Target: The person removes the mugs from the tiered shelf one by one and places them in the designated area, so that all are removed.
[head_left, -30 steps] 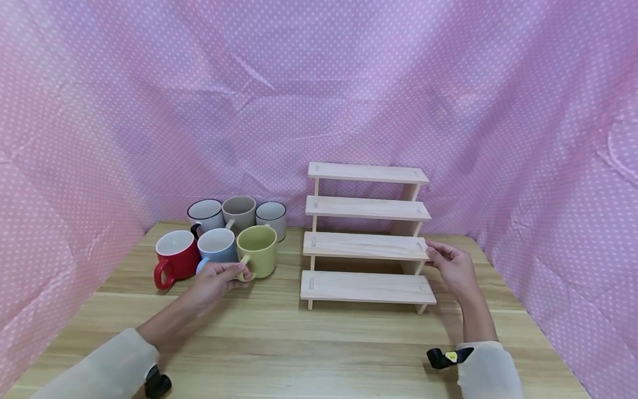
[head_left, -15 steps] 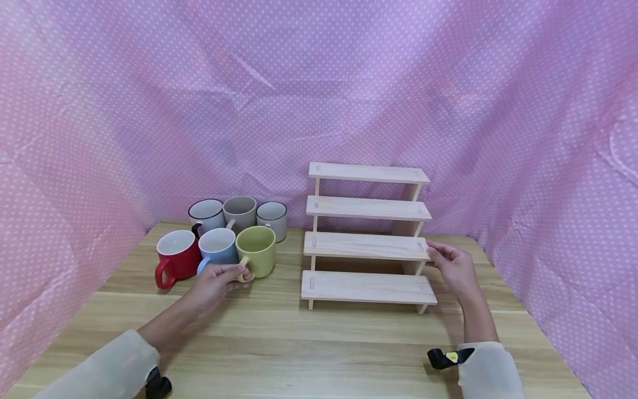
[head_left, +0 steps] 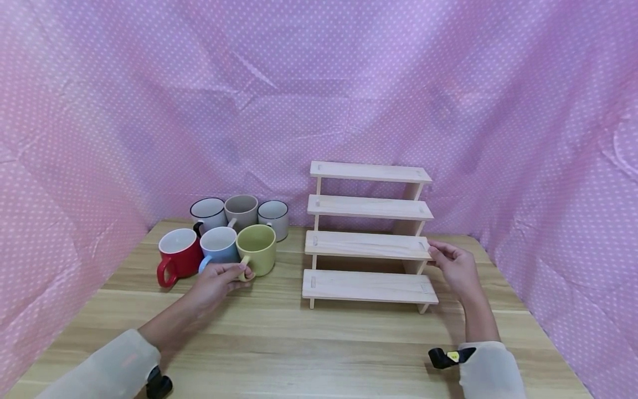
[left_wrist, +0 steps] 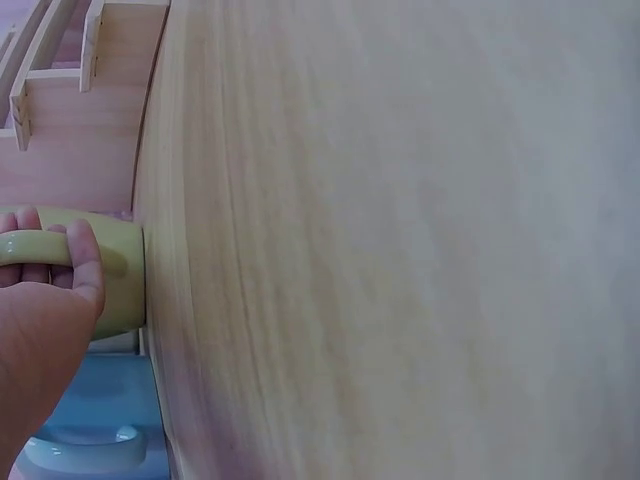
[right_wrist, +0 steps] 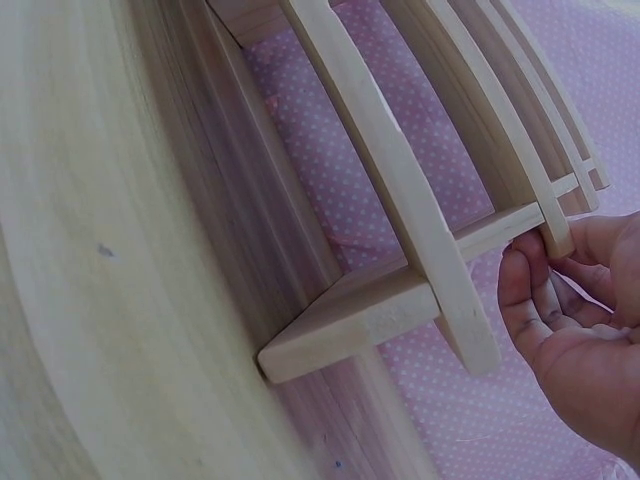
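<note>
My left hand (head_left: 215, 285) holds the handle of a yellow-green mug (head_left: 260, 252). In the left wrist view its fingers curl through the mug's handle (left_wrist: 35, 247), and the mug stands upright on the table. A light blue mug (head_left: 219, 246) is right beside it on the left. Over on the right, my right hand (head_left: 457, 269) pinches the right end of the second step from the bottom of a wooden tiered shelf (head_left: 369, 245). The right wrist view has thumb and fingers at the board's corner (right_wrist: 557, 240).
A red mug (head_left: 183, 257) stands at the left end of the group. Behind are a white black-rimmed mug (head_left: 208, 212), a grey-brown mug (head_left: 241, 210) and another white mug (head_left: 274, 219). The wooden table (head_left: 279, 343) meets a pink dotted curtain (head_left: 299, 100) behind.
Both hands keep their grips on the mug handle and the shelf. The yellow-green mug has shifted very slightly; otherwise only the head view has drifted a little.
</note>
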The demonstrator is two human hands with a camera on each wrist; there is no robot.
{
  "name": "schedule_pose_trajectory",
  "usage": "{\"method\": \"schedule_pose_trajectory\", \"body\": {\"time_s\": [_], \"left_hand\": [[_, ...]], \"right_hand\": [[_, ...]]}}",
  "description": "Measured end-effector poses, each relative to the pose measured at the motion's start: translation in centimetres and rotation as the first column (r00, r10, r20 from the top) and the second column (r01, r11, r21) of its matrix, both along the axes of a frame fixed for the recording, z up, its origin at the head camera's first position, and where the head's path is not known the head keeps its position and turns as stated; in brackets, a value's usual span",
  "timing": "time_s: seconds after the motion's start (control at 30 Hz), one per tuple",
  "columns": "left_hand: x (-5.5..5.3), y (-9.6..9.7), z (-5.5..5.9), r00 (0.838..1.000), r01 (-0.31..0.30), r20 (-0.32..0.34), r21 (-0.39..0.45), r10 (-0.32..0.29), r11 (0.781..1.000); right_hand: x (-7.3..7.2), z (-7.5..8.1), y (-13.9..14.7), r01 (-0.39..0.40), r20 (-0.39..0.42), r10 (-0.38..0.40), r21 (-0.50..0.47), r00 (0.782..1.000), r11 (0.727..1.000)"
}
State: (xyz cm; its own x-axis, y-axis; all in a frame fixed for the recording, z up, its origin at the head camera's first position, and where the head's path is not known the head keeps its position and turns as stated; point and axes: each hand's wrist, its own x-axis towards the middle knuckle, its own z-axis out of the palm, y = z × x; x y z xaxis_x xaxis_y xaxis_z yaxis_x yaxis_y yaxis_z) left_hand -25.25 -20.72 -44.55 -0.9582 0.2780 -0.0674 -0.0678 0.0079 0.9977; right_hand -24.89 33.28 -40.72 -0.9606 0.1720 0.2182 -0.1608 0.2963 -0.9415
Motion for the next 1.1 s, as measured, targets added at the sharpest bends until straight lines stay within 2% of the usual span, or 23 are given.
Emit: {"method": "schedule_pose_trajectory", "body": {"time_s": [0.53, 0.77, 0.97, 1.1], "left_hand": [[0.15, 0.12, -0.14, 0.999, -0.002, 0.041, -0.007, 0.002, 1.0], [-0.03, 0.19, -0.29, 0.999, 0.049, -0.02, -0.002, -0.049, 0.999], [0.01, 0.07, -0.07, 0.999, 0.044, -0.012, 0.001, -0.044, 0.999], [0.23, -0.09, 0.33, 0.999, 0.033, 0.015, -0.009, -0.033, 0.999]], "right_hand": [[0.14, 0.21, -0.12, 0.002, 0.008, -0.002, 0.001, 1.0, 1.0], [0.03, -0.11, 0.17, 0.002, 0.016, -0.003, 0.025, 1.0, 1.0], [0.04, -0.05, 0.14, -0.005, 0.014, 0.004, 0.017, 1.0, 1.0], [0.18, 0.04, 0.04, -0.009, 0.009, 0.009, 0.015, 1.0, 1.0]]}}
